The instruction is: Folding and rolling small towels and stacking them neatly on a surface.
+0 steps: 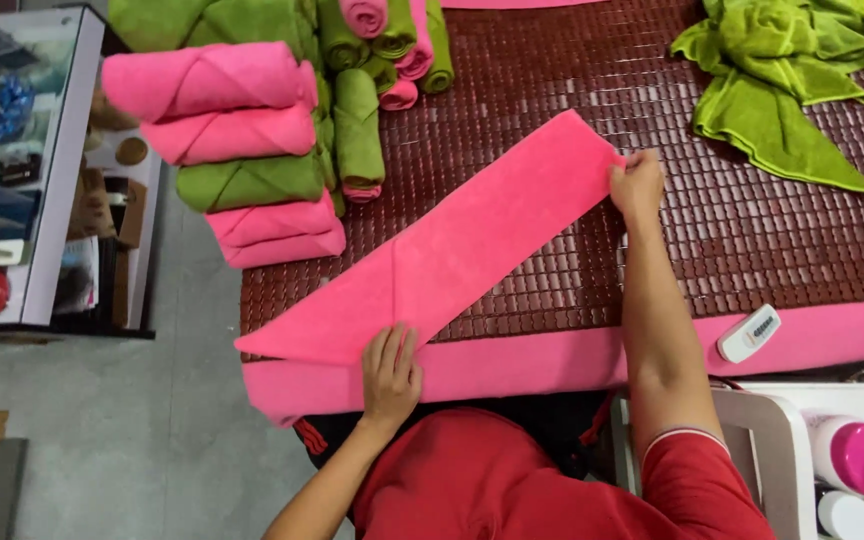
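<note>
The left hand (390, 375) is pressing flat on the near end of the folded pink towel (452, 250) lying diagonally on the surface (752, 250). The right hand (637, 185) is pinching its far corner. If that pinch loosens, the fold could likely spring open.

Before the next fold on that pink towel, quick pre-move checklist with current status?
1. Left hand flat on the near end of the pink towel: ok.
2. Right hand has a grip on the far corner: ok.
3. Towel lies flat as a long diagonal band on the mat: ok.
4. Rolled towels stand clear of the band: ok.
5. Loose green towel apart from the right hand: ok.
6. Remote off the towel, on the pink edge strip: ok.
</note>
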